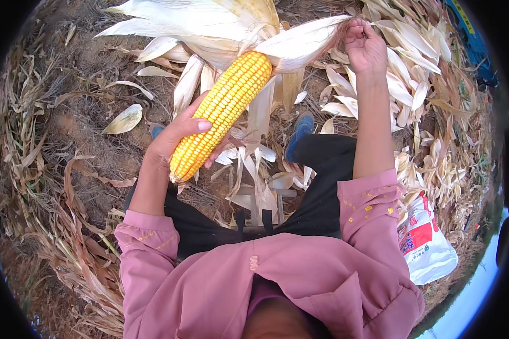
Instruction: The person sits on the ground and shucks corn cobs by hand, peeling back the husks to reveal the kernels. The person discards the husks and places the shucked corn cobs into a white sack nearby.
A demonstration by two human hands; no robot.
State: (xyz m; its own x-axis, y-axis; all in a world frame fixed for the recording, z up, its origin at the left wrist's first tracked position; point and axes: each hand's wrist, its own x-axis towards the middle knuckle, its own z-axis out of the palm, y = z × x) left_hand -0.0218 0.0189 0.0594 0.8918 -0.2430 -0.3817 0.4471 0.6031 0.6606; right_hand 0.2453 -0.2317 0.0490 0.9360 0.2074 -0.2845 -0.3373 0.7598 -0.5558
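A yellow ear of corn lies slanted across my left hand, whose thumb presses on the kernels while the fingers wrap behind the cob. Pale husk leaves spread back from the ear's upper end, still joined to it. Up and to the right, my right hand pinches brown corn silk and the tip of one husk leaf between curled fingers. That leaf stretches from the ear to these fingers.
Loose husks are heaped at the right, near a white printed sack. Dry corn stalks and leaves cover the ground at the left. A blue object stands at the upper right. My blue shoe rests among scattered husks.
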